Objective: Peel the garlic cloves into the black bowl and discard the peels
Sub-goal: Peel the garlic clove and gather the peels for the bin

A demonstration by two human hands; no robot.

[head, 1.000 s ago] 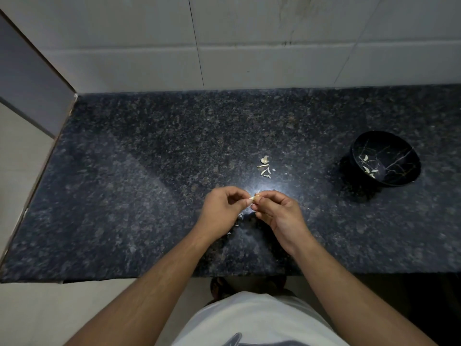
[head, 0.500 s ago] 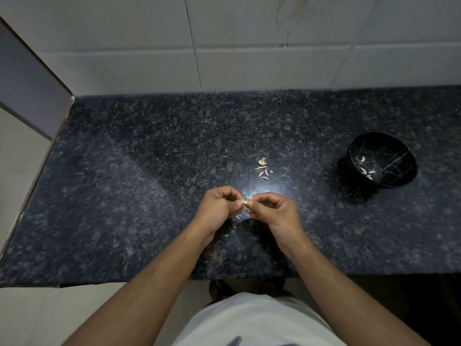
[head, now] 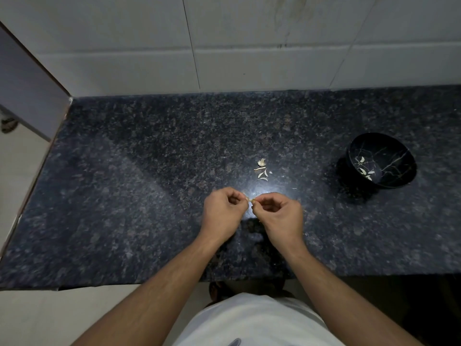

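Over the middle of the dark granite counter [head: 139, 196], my left hand [head: 223, 211] and my right hand [head: 279, 216] meet fingertip to fingertip. Between them they pinch a small pale garlic clove [head: 250, 199], mostly hidden by the fingers. A little heap of garlic peels [head: 262, 169] lies on the counter just beyond the hands. The black bowl [head: 396, 156] with thin pale vein lines stands at the right, and several peeled cloves [head: 364, 168] rest inside it.
A white tiled wall [head: 249, 46] runs along the back of the counter. A grey panel [head: 27, 91] closes the left end. The counter's front edge is close to my white shirt [head: 249, 320].
The hands stay together on the clove, with the fingers shifting slightly as they work at its skin. The view has drifted a little; the bowl and peels have not moved.
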